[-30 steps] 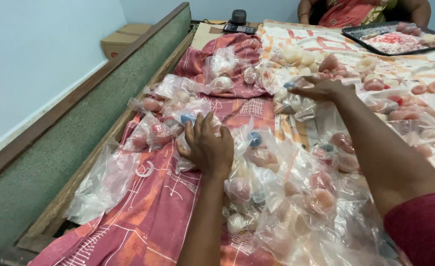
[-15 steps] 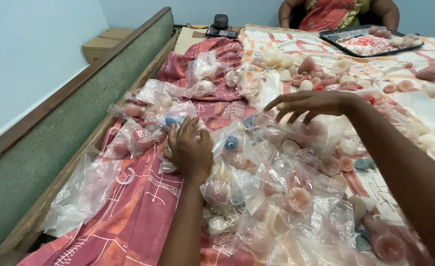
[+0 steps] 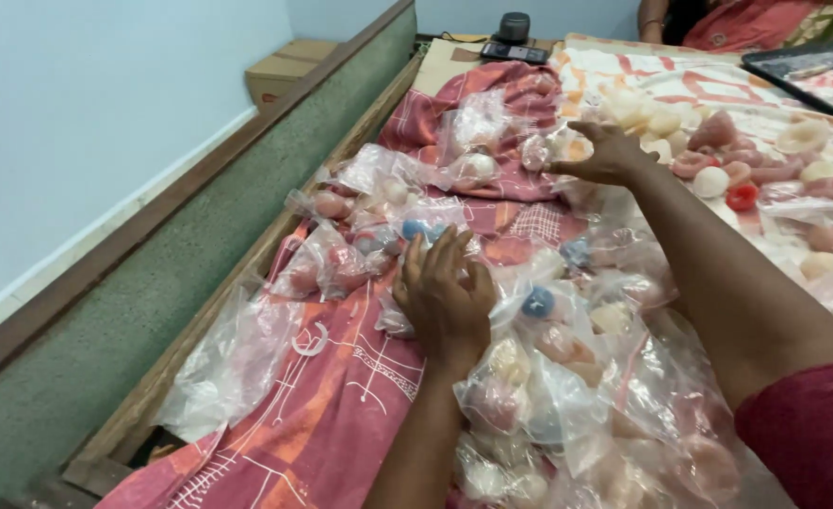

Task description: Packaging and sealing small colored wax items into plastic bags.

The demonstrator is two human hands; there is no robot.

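My left hand (image 3: 447, 292) lies palm down, fingers spread, on a heap of clear plastic bags (image 3: 539, 368) that hold pink, cream and blue moulded pieces. A blue piece (image 3: 537, 303) sits just right of that hand. My right hand (image 3: 605, 154) reaches far forward with fingers curled over a bagged piece (image 3: 535, 151) near the red patterned cloth (image 3: 332, 405); whether it grips it I cannot see. Loose cream and pink pieces (image 3: 718, 165) lie beyond it.
A wooden frame edge (image 3: 200, 325) and green wall panel (image 3: 106, 320) run along the left. An empty bag (image 3: 223, 363) lies by the edge. A cardboard box (image 3: 285, 71), a black device (image 3: 513, 26), a dark tray (image 3: 812, 75) and another person (image 3: 756, 19) are at the far end.
My right hand has moved forward from above the middle bags to the far bags. My left hand stays flat on the heap. The view has shifted.
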